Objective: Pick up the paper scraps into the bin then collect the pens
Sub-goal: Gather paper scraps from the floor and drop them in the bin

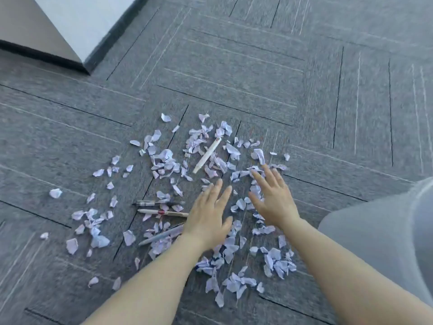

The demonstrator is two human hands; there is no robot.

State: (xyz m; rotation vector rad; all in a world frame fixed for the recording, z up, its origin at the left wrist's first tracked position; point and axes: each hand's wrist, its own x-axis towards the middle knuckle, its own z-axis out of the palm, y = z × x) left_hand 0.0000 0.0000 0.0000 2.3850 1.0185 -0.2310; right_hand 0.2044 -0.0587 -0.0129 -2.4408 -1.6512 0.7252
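Torn pale lilac-white paper scraps (pixel 212 170) lie scattered in a wide patch across the grey ribbed carpet tiles (pixel 234 66), none of them gathered into any container; the only candidate for a bin is a pale grey rounded shape (pixel 386 235) at the right edge, and I cannot tell what it is or what it holds. Both bare hands reach forward over the middle of the litter, fingers straight and spread, gripping nothing: the left hand (pixel 208 214) hovers just right of the pens, the right hand (pixel 273 198) over scraps. A long white pen (pixel 207 156) lies tilted among the upper scraps; a dark clear-barrelled pen (pixel 157 203), a cream pen with a red band (pixel 161 212) and a pale blue pen (pixel 161 235) lie close together beside the left hand. A white wall corner with dark skirting (pixel 77 26) stands top left.
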